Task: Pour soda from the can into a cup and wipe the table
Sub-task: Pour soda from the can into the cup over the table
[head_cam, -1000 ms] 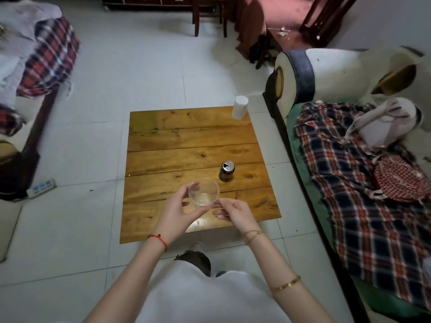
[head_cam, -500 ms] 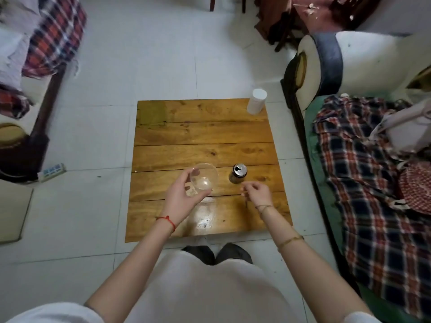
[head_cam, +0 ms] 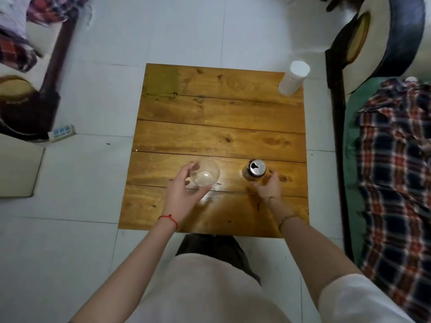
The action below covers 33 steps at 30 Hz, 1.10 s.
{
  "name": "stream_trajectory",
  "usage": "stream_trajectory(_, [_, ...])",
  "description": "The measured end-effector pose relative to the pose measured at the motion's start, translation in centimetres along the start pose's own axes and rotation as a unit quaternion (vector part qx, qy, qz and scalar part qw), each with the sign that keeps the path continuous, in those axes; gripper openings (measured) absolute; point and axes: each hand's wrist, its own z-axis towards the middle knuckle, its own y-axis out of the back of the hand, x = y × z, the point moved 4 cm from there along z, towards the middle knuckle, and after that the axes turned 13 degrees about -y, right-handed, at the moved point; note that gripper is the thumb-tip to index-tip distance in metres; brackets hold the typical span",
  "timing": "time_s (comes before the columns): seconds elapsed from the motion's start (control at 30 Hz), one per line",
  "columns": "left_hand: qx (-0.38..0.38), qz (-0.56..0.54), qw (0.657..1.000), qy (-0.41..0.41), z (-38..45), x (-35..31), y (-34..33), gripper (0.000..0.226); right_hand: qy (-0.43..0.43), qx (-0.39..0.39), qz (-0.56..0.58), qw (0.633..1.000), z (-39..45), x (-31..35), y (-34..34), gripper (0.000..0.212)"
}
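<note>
- My left hand (head_cam: pixel 180 194) wraps the clear plastic cup (head_cam: pixel 205 174), thumb on its near side and fingers on its left wall; the cup is upright and looks empty, and I cannot tell whether its base touches the wood.
- My right hand (head_cam: pixel 268 186) is open, fingers spread just beside the soda can (head_cam: pixel 254 170); it is blurred, so I cannot tell whether it touches the can.
- The can stands upright on the bench (head_cam: pixel 219 134), its tab hole open, to the right of the cup with a clear gap between them.
- Both sit on the second plank from my edge; the near plank under my wrists is bare and shiny.
- The far planks are free wood up to a white cylinder (head_cam: pixel 292 78) at the far right corner.
- White tiled floor (head_cam: pixel 93 159) borders the bench on the left; the sofa with its plaid cloth (head_cam: pixel 394 171) stands close along the right edge.
</note>
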Motion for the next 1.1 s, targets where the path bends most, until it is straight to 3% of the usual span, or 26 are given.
stream_trajectory(0.1, [0.001, 0.0, 1.0, 0.008, 0.5, 1.7, -1.6, 0.071, 0.021, -0.004, 0.027, 0.999, 2.3, -0.8, -1.4, 0.09])
stream_trajectory(0.33, [0.005, -0.005, 1.0, 0.019, 0.3, 2.9, -3.7, 0.071, 0.099, -0.063, 0.04, 0.992, 4.3, -0.8, -2.5, 0.073])
stream_trajectory(0.47, [0.004, -0.01, 1.0, 0.019, 0.2, 1.9, -3.4, 0.071, 0.113, -0.054, 0.031, 0.992, 3.4, -0.3, -1.4, 0.069])
stream_trajectory(0.73, [-0.012, 0.004, 1.0, -0.016, 0.4, -3.4, -0.7, 0.065, 0.191, -0.009, 0.095, 0.977, -4.3, 4.1, 3.9, 0.06])
stream_trajectory(1.1, [-0.026, -0.001, 0.993, -0.113, 0.4, -12.2, 2.7, 0.066, 0.375, -0.041, 0.086, 0.922, -17.1, 11.8, 13.1, 0.069])
